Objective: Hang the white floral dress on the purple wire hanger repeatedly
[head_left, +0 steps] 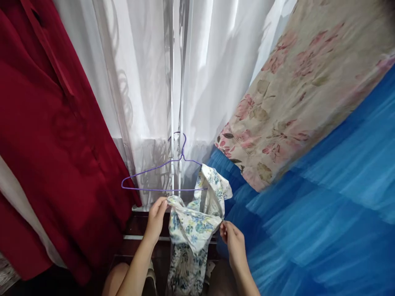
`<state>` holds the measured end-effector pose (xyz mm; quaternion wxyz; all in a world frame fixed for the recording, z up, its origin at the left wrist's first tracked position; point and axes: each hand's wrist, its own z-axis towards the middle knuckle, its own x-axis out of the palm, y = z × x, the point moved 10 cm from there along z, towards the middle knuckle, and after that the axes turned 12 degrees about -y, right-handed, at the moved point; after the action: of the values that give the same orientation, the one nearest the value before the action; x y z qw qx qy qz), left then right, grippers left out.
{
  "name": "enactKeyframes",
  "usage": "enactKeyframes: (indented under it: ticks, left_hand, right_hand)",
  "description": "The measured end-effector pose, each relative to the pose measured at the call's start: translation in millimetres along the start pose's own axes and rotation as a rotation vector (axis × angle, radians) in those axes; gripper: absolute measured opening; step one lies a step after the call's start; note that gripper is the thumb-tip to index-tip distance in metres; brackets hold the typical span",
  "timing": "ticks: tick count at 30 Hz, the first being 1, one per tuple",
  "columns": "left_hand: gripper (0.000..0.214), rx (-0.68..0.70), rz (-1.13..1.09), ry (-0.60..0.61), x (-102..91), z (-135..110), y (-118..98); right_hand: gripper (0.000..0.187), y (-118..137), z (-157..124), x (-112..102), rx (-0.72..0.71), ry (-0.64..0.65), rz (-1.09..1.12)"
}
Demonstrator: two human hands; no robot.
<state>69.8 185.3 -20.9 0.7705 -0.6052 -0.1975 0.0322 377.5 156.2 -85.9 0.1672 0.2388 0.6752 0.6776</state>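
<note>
A white garment with a blue, green and yellow floral print hangs partly on a purple wire hanger. One shoulder of it drapes over the hanger's right end, while the left end is bare. My left hand pinches the garment's upper left edge, just below the hanger's bottom bar. Lower on the right, my right hand is closed on the cloth's right edge. Between the two hands the fabric is stretched and folded, and its lower part hangs down between my legs. The hanger's hook reaches up at the white vertical poles.
Dark red fabric hangs along the left. White curtains cover the back. To the right hang a beige floral cloth and a layered blue tulle skirt. Below, a white bar crosses near a dark floor.
</note>
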Motion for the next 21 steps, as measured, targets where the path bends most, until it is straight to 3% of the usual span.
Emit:
enactKeyframes:
  ticks: [2,6,8,10,14,16,18,21]
  left_hand:
    - [0.029,0.06,-0.005,0.135,34.2,-14.8,-28.5]
    - [0.022,0.179,0.039,0.343,88.3,-61.7,-67.1]
    - [0.023,0.205,0.106,0.463,107.3,-87.5,-71.6]
    - [0.025,0.216,0.179,0.534,114.4,-103.4,-71.1]
    - [0.024,0.182,0.263,0.512,94.8,-97.7,-64.5]
    - [0.041,0.104,0.275,0.51,76.5,-90.6,-52.5]
    - [0.056,-0.049,0.274,0.58,58.5,-93.1,-28.8]
    - [0.059,-0.365,0.269,0.772,31.0,-119.2,18.1]
  right_hand:
    - [0.036,-7.5,-6.4,-10.4,-0.014,0.021,-0.066]
    - [0.042,25.5,-39.0,-2.8,-0.219,0.075,-0.13]
    - [0.045,32.9,-57.3,20.7,-0.186,0.283,-0.14]
    - [0.048,27.5,-73.6,41.2,-0.038,0.49,-0.128]
    - [0.058,18.5,-98.3,63.9,0.233,0.659,-0.009]
    - [0.06,16.3,-116.4,74.7,0.402,0.733,0.107]
    - [0.054,19.2,-132.3,80.7,0.531,0.799,0.19]
    - [0.042,35.1,-136.6,78.8,0.562,0.874,0.254]
